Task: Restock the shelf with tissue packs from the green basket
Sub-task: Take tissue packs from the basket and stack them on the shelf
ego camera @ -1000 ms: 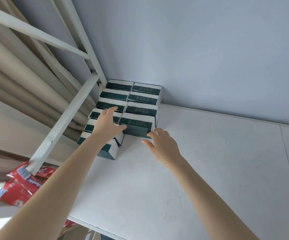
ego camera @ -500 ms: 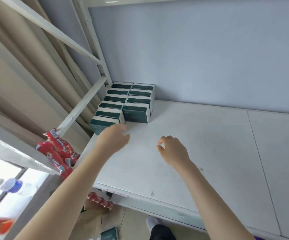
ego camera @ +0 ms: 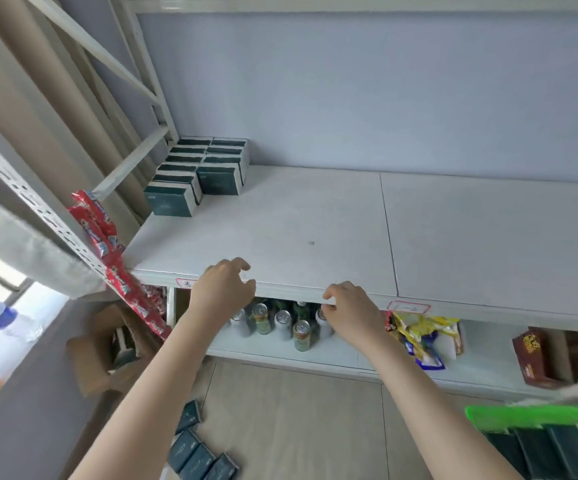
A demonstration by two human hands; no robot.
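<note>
Shelf (ego camera: 315, 216) surface lies open right of the tissue packs (ego camera: 197, 174), stacked in the back-left corner; side brace (ego camera: 131, 164) bounds the left.

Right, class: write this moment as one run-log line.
step: no pack in hand | left hand: empty, at shelf front edge | right hand: empty, beside it | packs: stacked back-left | basket: lower right, packs inside
</note>
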